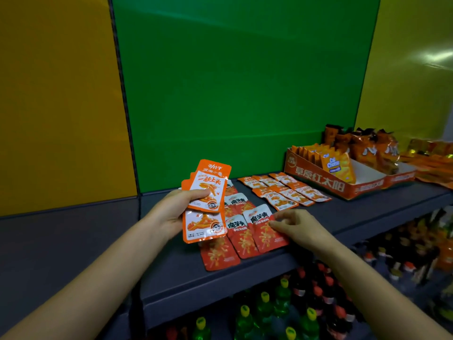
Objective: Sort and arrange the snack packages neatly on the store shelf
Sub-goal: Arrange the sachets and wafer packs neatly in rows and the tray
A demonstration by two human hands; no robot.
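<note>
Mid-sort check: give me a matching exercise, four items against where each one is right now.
1 orange packet stack
2 red packets
3 Cal Cheese packets
4 green bottles

a below the shelf
b in the display box
c gripped by the left hand
d flat on the shelf, right hand touching one

Pairs: 1-c, 2-d, 3-b, 4-a
</note>
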